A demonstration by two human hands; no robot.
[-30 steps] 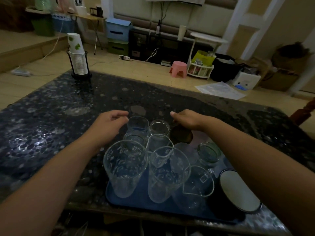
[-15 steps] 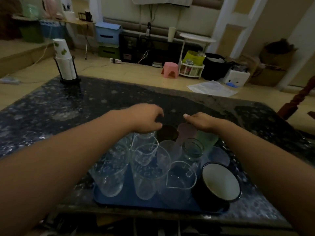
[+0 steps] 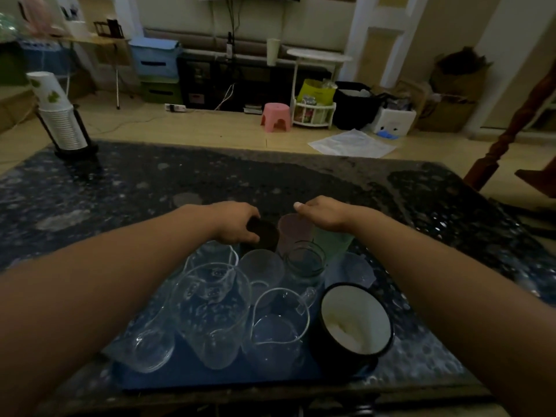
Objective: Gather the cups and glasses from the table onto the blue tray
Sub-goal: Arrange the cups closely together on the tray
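Observation:
The blue tray (image 3: 192, 377) lies at the near edge of the dark speckled table (image 3: 120, 191). Several clear glasses stand crowded on it, among them a tall glass (image 3: 210, 311) and a handled glass jug (image 3: 279, 326). A black mug with a white inside (image 3: 356, 320) sits at the tray's right. At the far end my left hand (image 3: 236, 224) grips a dark cup (image 3: 266, 234). My right hand (image 3: 326, 216) rests on top of a pink cup (image 3: 293, 234) and a green cup (image 3: 332, 243), thumb straight; its fingers are hidden.
A stack of paper cups in a black holder (image 3: 60, 118) stands at the table's far left corner. Beyond the table are a pink stool (image 3: 276, 115), a white rack (image 3: 314, 112) and a wooden chair post (image 3: 517, 124) at the right.
My left hand has shifted right from the clear glasses onto the dark cup. My right hand has stayed over the pink and green cups. The view has tilted slightly.

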